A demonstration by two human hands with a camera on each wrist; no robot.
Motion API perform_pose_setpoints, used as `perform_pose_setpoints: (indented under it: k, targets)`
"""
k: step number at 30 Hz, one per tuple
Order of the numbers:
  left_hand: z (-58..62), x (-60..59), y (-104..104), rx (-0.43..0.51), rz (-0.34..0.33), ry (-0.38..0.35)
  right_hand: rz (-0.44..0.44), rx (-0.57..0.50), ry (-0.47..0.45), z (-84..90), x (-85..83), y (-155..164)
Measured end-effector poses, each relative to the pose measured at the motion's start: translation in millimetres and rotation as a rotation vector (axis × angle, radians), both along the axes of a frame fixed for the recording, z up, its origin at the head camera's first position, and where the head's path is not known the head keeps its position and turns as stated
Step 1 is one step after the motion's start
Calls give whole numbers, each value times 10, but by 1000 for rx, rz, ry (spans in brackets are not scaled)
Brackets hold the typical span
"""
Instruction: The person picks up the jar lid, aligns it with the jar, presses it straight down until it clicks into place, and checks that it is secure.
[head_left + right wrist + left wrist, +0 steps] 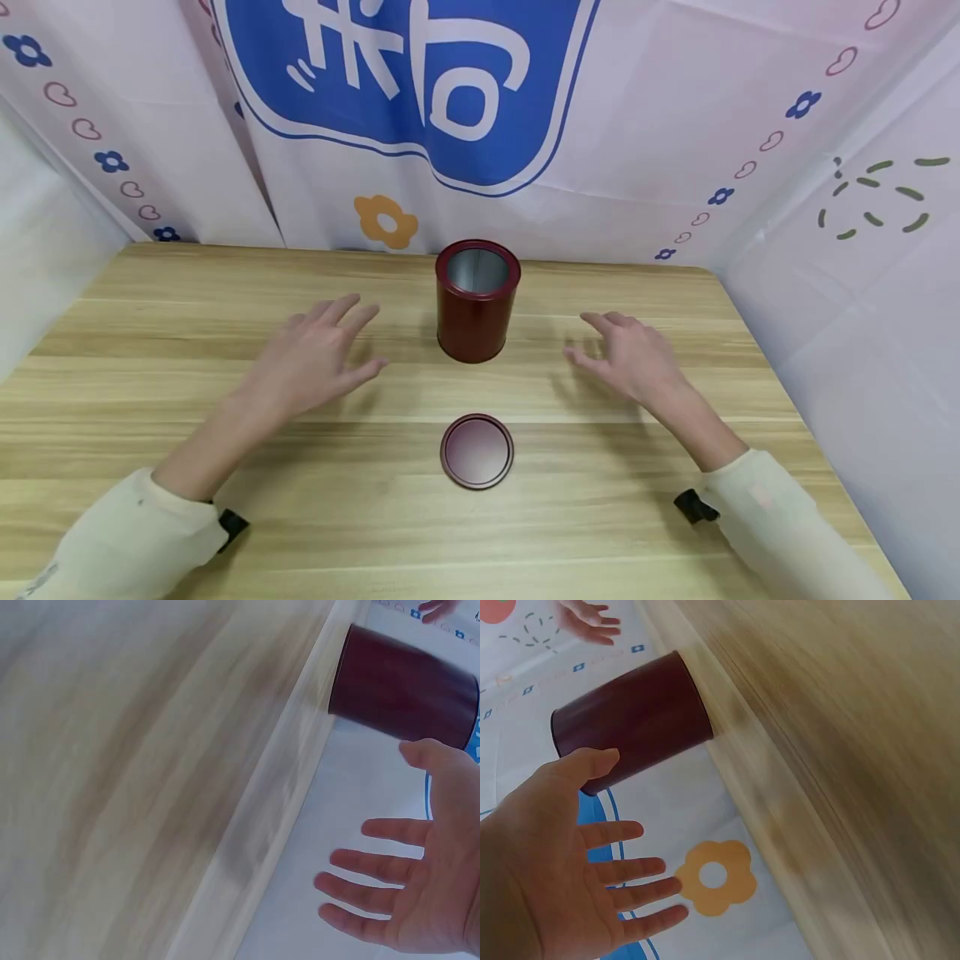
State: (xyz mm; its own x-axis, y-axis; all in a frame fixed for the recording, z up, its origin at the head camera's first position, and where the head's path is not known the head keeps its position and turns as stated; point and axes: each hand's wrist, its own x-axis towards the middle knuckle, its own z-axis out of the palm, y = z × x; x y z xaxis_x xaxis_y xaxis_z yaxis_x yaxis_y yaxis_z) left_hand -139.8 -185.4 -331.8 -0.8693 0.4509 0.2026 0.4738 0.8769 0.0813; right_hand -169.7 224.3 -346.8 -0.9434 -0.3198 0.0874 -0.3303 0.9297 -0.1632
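Note:
A dark red tin can (474, 325) stands upright on the table, its top uncovered and its bare metal inside showing. Nearer the person lies its round dark red lid (477, 451), flat on the wood. To the left of the can, the left hand (318, 354) hovers with fingers spread and nothing in it. The right hand (633, 354) is held on the other side, fingers apart and likewise holding nothing. Both wrist views show the can (634, 720) beyond the thumb, with the palm bare.
The wooden table (187, 333) ends at a white cloth backdrop (622, 167) with a blue emblem and an orange flower (386, 222). White cloth (847, 275) also borders the right side. Dark straps (696, 506) hang below the pale sleeves.

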Motion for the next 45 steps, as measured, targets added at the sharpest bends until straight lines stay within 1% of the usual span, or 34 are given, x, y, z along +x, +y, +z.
perform_pose_setpoints:
  k: [3, 9, 14, 17, 22, 24, 27, 31, 35, 38, 40, 42, 45]
  targets:
    - [-18, 8, 41, 78, -36, -38, 4, -44, -41, -9, 27, -44]
    - [-43, 29, 118, 242, -63, -235, 27, -133, -101, -40, 55, -145]
    - [-73, 8, 176, 357, -97, -348, 31, -172, -144, -48, 57, -202]
    - [-74, -2, 201, 411, -110, -416, 43, -194, -163, -56, 67, -236]
    - [-80, -12, 231, 442, -120, -482, 90, -220, -192, -68, 123, -314]
    - [-92, -13, 248, 461, -122, -513, 102, -237, -217, -67, 145, -349]
    - [-118, -10, 284, 513, -129, -599, 116, -275, -276, -69, 170, -397]
    - [-152, 3, 346, 580, -130, -714, 127, -353, -400, -80, 186, -448]
    - [-181, 11, 410, 634, -150, -798, 137, -493, -560, -103, 191, -485]
    - [-198, 21, 449, 675, -164, -891, 150, -580, -666, -119, 195, -502]
    - [-207, 28, 470, 700, -161, -963, 165, -601, -705, -127, 200, -508]
    - [-213, 36, 490, 720, -141, -1030, 181, -618, -741, -138, 205, -511]
    - [-213, 45, 520, 742, -114, -1095, 192, -639, -784, -152, 211, -518]
